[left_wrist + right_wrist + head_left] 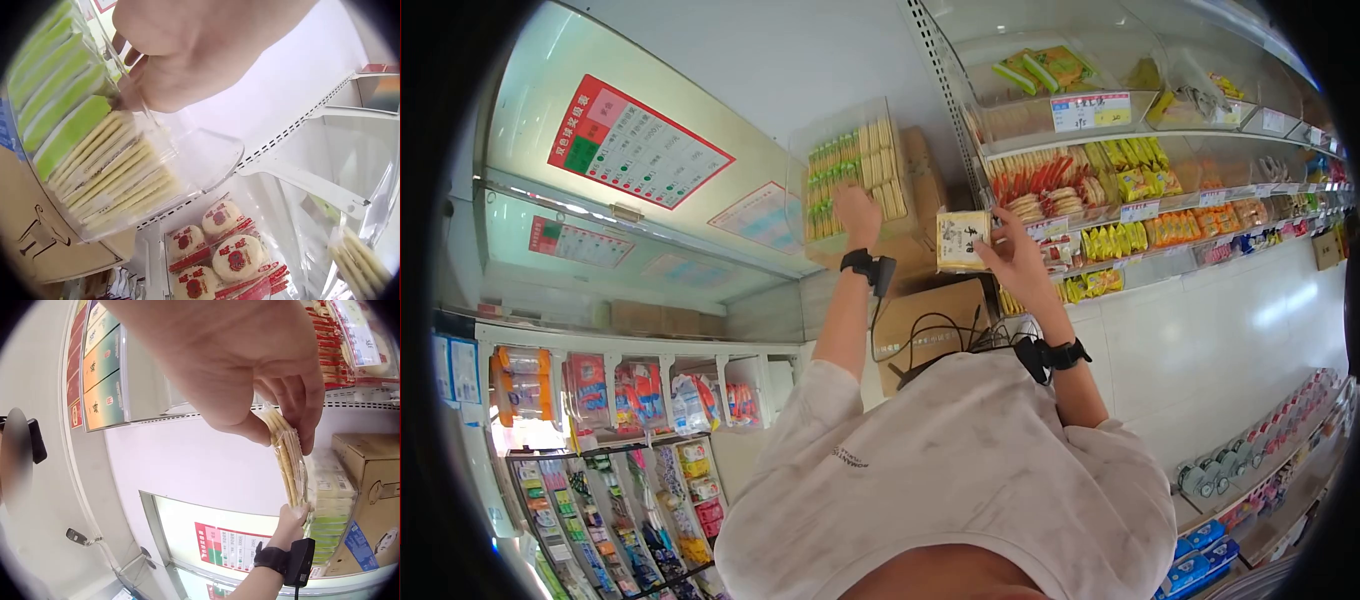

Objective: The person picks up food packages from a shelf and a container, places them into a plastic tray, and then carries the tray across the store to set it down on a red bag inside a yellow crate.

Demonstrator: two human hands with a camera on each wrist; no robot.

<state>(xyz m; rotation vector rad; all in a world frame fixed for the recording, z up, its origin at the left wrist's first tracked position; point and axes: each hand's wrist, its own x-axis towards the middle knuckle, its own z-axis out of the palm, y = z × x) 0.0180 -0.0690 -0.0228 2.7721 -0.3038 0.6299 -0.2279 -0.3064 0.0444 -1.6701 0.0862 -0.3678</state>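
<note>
My left hand [857, 212] reaches into a clear bin [900, 205] of thin pale packs, some with green labels. In the left wrist view the left hand [187, 53] bends over the bin's clear wall, its fingertips at a green-labelled pack [75, 134]; whether they grip it is hidden. My right hand [1022, 265] holds a flat square pack [962, 241] with dark characters beside the bin. In the right wrist view the right hand [237, 369] pinches this clear-wrapped pack [286, 464] of pale, thin pieces between thumb and fingers.
Shelves with red-and-white snack packs [1045, 185] and yellow packs [1135, 152] stand at the right. Below the bin is a cardboard box [930, 310] with black cables over it. A red-edged sign [640, 142] hangs on the glass at the left.
</note>
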